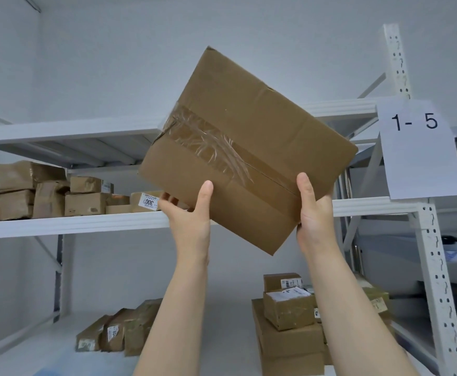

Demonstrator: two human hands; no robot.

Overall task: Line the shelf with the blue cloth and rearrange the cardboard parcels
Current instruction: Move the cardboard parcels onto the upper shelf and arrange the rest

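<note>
Brown cardboard parcel with a clear-taped seam [246,150] is up in the air, tilted on one corner, with most of it above both grips. My left grip [189,214] clasps its lower-left edge and my right grip [314,215] its lower-right, thumbs on the near face. The seam slants down towards the right grip. A white metal shelf [72,223] runs just behind both grips.

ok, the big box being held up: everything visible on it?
The large cardboard box is plain brown, flaps closed, with a wrinkled strip of clear tape along the centre seam. It is held in the air, tilted with one corner down, in front of the white shelving. The left hand and right hand grip its lower edges, thumbs on the near face. No label shows.
</note>
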